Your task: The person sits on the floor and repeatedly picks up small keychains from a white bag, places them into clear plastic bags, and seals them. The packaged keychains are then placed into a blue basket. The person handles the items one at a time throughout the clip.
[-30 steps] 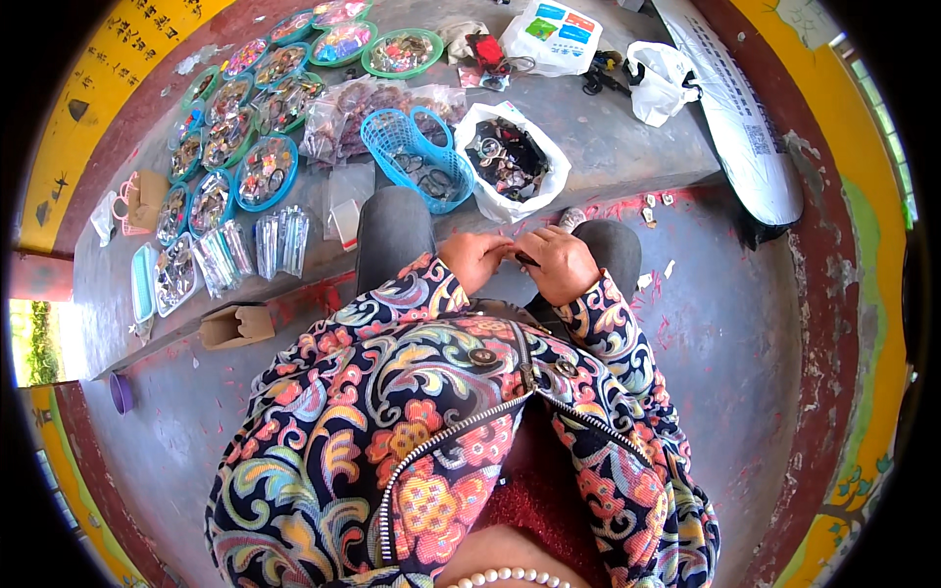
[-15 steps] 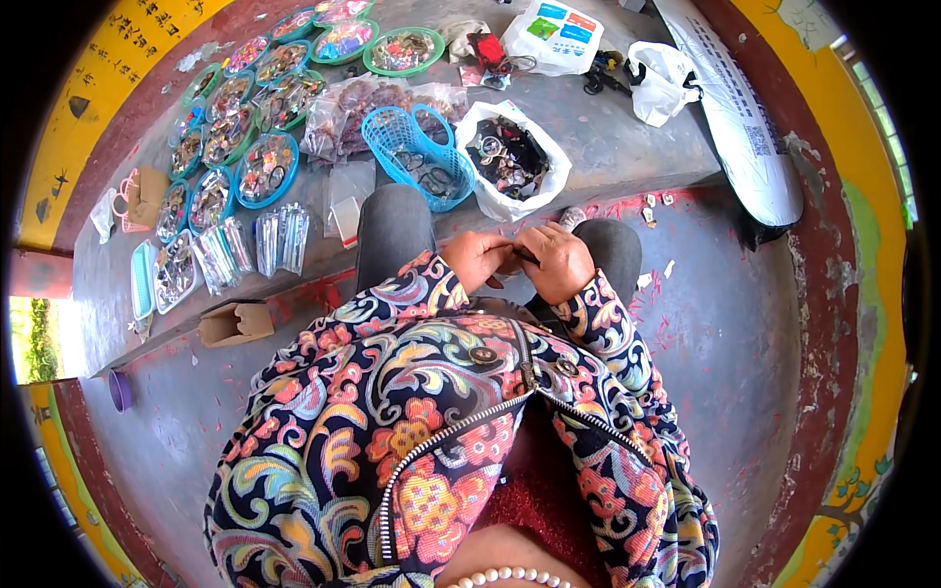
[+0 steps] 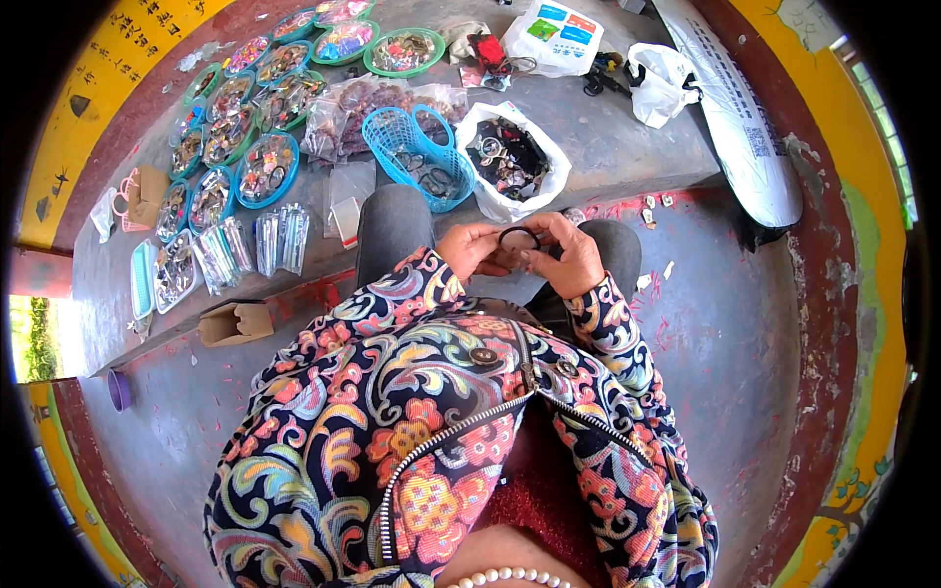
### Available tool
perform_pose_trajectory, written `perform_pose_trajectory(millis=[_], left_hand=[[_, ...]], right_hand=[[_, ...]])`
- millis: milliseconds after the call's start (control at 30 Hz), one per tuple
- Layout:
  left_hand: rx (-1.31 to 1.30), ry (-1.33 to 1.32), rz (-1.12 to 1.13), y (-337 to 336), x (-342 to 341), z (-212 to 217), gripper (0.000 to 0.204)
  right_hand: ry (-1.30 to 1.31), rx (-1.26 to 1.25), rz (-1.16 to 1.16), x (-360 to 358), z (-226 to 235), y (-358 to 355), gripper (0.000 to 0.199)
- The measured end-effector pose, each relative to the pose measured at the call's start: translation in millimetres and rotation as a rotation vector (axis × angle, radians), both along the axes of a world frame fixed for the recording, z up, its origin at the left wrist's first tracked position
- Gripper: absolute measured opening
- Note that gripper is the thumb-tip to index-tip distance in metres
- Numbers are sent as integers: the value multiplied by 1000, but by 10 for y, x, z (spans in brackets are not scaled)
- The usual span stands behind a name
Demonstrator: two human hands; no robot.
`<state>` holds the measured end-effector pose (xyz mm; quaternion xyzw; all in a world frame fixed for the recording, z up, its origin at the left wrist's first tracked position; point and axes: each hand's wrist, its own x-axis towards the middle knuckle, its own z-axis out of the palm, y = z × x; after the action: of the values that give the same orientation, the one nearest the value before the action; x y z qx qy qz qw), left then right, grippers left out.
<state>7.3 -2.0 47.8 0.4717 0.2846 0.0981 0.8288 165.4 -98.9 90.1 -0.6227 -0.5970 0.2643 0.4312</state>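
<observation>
Between my two hands, above my lap, is a thin black hair tie [image 3: 520, 230] opened into a loop. My left hand [image 3: 467, 250] pinches its left side with the fingertips. Thumb and fingers of my right hand [image 3: 566, 257] grip the other side. Just beyond my hands stands a white plastic bag [image 3: 556, 186], rolled open and full of dark hair ties and small ornaments. A blue plastic basket [image 3: 385, 132] with a handle sits left of that bag, with several dark loops inside.
Several round trays [image 3: 290, 186] of small trinkets cover the raised ledge at left. Bundled packets of pens [image 3: 281, 240] lie near its edge, with a cardboard box [image 3: 236, 323] below. Farther back are clear bags [image 3: 355, 106], white carrier bags [image 3: 662, 90] and a long silver-white panel [image 3: 750, 137].
My hands have moved slightly apart and turned, so the black hair tie now shows as an open loop. Earlier it was mostly hidden between my fingers.
</observation>
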Motion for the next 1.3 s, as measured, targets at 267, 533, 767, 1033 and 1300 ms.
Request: perform_pose_trajectory(millis=[267, 533, 767, 1033, 1300], left_hand=[[18, 12, -63, -12, -8, 60, 32], [60, 2, -50, -32, 3, 98, 29], [121, 30, -64, -52, 33, 69, 29], [6, 30, -84, -34, 5, 64, 32], [-88, -40, -1, 22, -2, 113, 31]], right_hand=[[-164, 103, -11, 38, -10, -3, 16], [-310, 91, 0, 39, -22, 2, 17], [-399, 122, 103, -9, -114, 19, 17], [-394, 160, 130, -47, -104, 15, 27], [-319, 126, 31, 74, -31, -9, 32]])
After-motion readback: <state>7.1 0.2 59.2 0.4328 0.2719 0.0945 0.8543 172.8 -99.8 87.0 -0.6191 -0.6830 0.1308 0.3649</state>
